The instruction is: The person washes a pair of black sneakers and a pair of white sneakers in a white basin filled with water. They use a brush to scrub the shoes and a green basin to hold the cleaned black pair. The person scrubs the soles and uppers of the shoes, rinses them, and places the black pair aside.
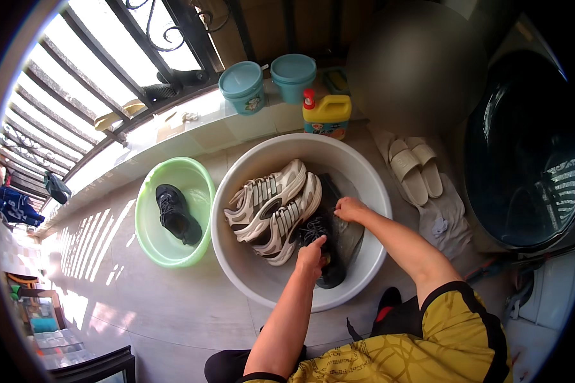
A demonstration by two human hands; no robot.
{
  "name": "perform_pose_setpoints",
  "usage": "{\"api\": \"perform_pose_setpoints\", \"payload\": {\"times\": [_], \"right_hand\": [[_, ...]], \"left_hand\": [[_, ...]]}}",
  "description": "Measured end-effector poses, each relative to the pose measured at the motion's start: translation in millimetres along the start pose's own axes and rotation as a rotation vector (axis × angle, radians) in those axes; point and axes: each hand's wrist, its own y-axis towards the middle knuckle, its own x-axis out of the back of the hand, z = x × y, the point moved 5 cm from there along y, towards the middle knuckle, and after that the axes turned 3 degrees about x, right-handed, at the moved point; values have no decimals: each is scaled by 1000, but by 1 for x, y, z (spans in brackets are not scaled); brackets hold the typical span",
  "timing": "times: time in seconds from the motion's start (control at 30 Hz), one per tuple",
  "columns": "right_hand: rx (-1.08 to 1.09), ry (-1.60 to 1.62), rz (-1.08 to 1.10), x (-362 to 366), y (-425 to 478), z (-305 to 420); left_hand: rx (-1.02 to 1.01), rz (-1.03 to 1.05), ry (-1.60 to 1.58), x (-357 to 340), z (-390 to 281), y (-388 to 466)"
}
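Note:
A large white plastic basin (242,277) stands on the floor before me. In it lie a pair of white and grey sneakers (273,206), side by side, and a black lace-up shoe (333,275) to their right. My left hand (312,256) grips that black shoe around its opening, thumb on top. Just right of the shoe's upper part, my right hand (350,209) has its fingers curled down; whether they hold something is hidden. Under it is murky grey water (350,234). A dark flat item (329,184) lies beyond the shoe, its kind unclear.
A light green basin (143,239) at the left holds another black shoe (172,210). Behind stand two lidded blue buckets (242,86) (293,76) and a yellow jug with a red cap (333,110). Beige slides (414,167) lie right, beside a big dark tub (512,158).

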Motion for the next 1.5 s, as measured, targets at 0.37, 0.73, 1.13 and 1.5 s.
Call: {"api": "perform_pose_setpoints", "payload": {"times": [0.37,0.73,1.13,1.5], "right_hand": [[-290,-60,-54,-35,18,-5],[-279,236,-422,5,20,17],[288,750,-156,18,62,77],[473,315,-208,27,80,115]], "left_hand": [[66,-210,-273,2,25,38],[-188,-181,-434,4,23,9],[85,-53,-476,2,29,33],[-193,-286,-515,-27,38,55]]}}
